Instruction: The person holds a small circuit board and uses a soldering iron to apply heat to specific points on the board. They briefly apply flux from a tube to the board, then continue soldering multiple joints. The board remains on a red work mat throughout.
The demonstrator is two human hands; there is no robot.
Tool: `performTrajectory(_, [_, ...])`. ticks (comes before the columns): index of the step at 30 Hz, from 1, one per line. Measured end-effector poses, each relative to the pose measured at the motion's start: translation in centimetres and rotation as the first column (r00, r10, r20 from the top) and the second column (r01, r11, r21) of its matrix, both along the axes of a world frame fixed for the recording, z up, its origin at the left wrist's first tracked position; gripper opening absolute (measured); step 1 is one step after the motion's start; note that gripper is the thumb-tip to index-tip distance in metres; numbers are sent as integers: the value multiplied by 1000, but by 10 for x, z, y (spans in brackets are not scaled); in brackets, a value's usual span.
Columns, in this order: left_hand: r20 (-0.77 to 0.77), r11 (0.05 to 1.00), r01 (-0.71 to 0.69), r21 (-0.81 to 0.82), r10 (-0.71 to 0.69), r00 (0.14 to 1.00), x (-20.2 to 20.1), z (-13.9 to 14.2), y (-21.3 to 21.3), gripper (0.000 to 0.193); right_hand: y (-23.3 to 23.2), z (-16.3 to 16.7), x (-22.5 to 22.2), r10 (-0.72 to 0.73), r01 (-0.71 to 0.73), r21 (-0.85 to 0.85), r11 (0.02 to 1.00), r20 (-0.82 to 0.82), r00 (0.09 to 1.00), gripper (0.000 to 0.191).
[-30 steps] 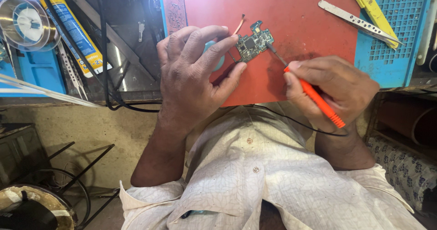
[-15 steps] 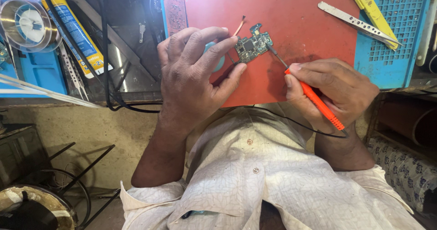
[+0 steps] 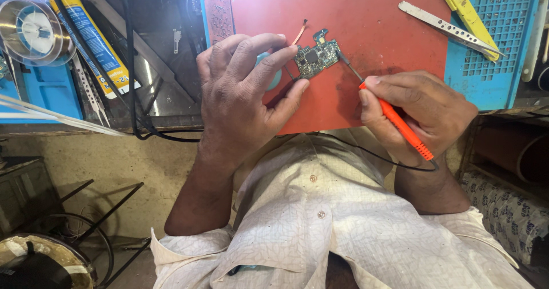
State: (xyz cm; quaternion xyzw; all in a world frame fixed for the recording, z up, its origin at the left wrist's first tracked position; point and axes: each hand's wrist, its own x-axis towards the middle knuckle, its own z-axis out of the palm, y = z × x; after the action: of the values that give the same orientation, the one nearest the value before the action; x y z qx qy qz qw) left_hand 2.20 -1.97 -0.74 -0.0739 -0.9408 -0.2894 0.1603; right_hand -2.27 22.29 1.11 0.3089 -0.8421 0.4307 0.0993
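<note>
Here, from the head view: left hand [image 3: 243,94] pinching a small green circuit board [image 3: 318,55] flat on the red mat [image 3: 389,43] of the bench. Right hand [image 3: 420,109] closed around an orange soldering iron [image 3: 400,123], tip touching the board's right edge. Tweezers [image 3: 449,28] well apart.

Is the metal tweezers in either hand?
No, the tweezers lie untouched on the mat's upper right, while the right hand grips an orange-handled soldering iron.

One circuit board [image 3: 318,54], one soldering iron [image 3: 400,123], one tweezers [image 3: 449,28].
</note>
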Motion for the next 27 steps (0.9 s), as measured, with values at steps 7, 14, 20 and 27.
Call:
performTrajectory(7, [-2,1000,-1,8,1,1000,0,0,0,39,0,-2,-1,6,-6,1,1000,-40,999,15])
performTrajectory(14, [0,1000,-5,-5,5,1000,0,1,1,40,-1,-4,0,4,-4,9,1000,-47,999,16])
performTrajectory(20, [-3,1000,-2,-9,2,1000,0,0,0,40,-1,-2,0,5,-5,2,1000,-9,1000,16])
performTrajectory(27, [-3,1000,3,-7,-3,1000,0,-1,0,40,-4,1,-2,10,-10,6,1000,-10,1000,16])
